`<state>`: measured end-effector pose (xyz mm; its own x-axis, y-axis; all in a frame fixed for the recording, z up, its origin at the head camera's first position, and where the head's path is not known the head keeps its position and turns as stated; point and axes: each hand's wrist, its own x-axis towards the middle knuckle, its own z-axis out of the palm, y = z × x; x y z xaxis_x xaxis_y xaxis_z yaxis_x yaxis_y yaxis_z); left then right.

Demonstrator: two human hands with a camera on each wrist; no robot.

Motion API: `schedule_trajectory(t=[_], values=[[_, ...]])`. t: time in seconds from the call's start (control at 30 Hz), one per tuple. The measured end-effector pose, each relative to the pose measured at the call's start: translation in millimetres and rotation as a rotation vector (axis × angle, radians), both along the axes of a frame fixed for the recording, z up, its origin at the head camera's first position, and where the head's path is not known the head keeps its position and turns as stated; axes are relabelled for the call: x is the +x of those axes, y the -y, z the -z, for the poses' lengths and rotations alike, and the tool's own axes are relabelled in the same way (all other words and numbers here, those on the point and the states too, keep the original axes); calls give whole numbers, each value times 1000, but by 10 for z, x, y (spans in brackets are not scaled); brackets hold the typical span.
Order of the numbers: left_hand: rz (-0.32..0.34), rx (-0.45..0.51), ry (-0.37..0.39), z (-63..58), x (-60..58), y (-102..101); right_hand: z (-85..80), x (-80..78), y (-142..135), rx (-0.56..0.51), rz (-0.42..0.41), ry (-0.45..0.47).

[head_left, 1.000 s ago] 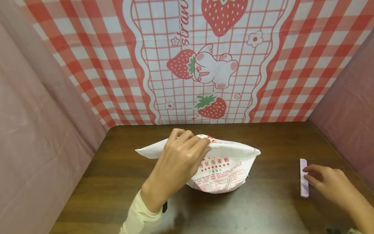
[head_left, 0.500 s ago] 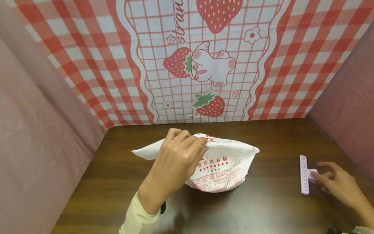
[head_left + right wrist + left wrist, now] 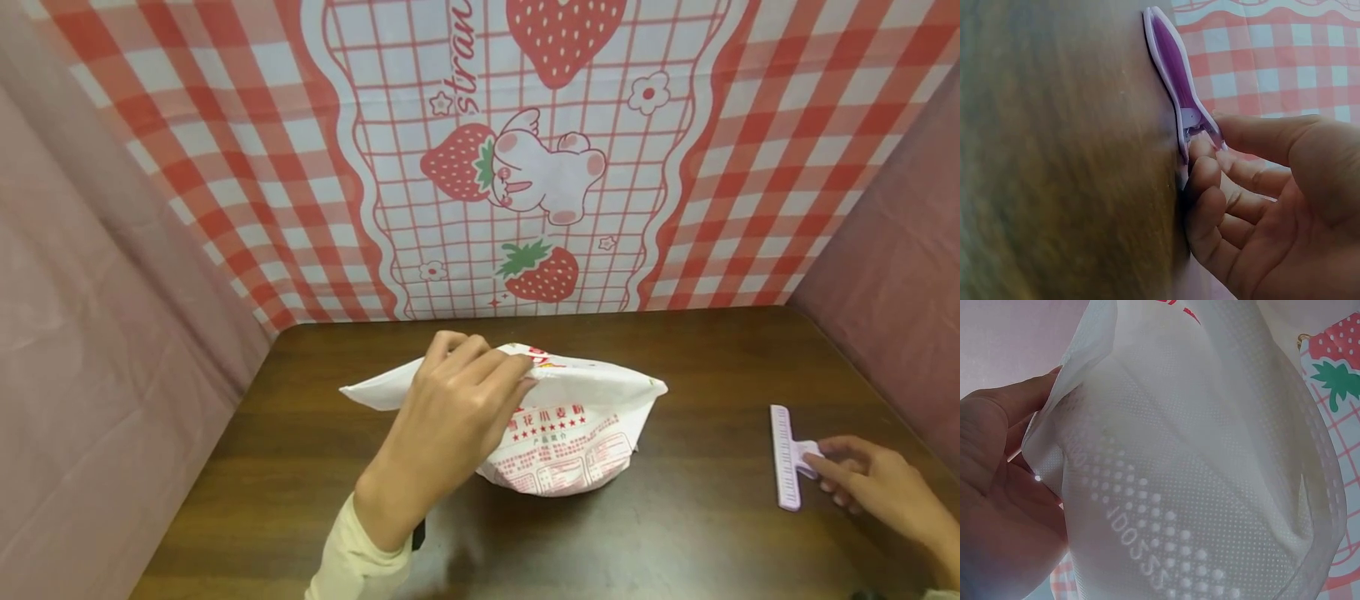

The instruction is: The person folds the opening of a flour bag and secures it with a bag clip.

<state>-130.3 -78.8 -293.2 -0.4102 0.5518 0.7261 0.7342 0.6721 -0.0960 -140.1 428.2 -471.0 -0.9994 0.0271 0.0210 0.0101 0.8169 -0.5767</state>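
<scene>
A white flour bag (image 3: 573,446) with red print stands on the table, its top folded over toward the near side. My left hand (image 3: 453,404) grips the bag's top edge between thumb and fingers. In the left wrist view the thin dotted bag wall (image 3: 1166,456) fills most of the frame. To the right lies a pale purple bag clip (image 3: 784,458) with a long ruled bar. My right hand (image 3: 873,483) pinches the clip's handle, thumb on the upper lever and fingers curled at the lower one. In the right wrist view, the clip (image 3: 1175,65) rests against the tabletop.
The dark wooden table (image 3: 697,533) reaches back to a red-and-white checked cloth (image 3: 247,167) with strawberries. A pink curtain (image 3: 112,333) hangs at the left, and a darker pink cloth (image 3: 892,275) at the right.
My right hand has shifted from the clip's bar to its handle, and its thumb now lies on the lever. The left hand keeps its grip on the bag.
</scene>
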Motion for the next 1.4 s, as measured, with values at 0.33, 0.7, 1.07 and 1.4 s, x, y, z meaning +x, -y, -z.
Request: schedule_trajectory(t=[0.33,0.7,1.07,1.4], values=[[7,-1,-2,0,-11,-13,-61,-15,-44,70,13,129],[17,10,20,2,-12,-28,-114,9,-113,96,27,28],[14,15,31,5,1,-15,-102,7,-60,75,59,-15],[16,24,29,7,6,-21,-120,27,-37,91,76,-52]])
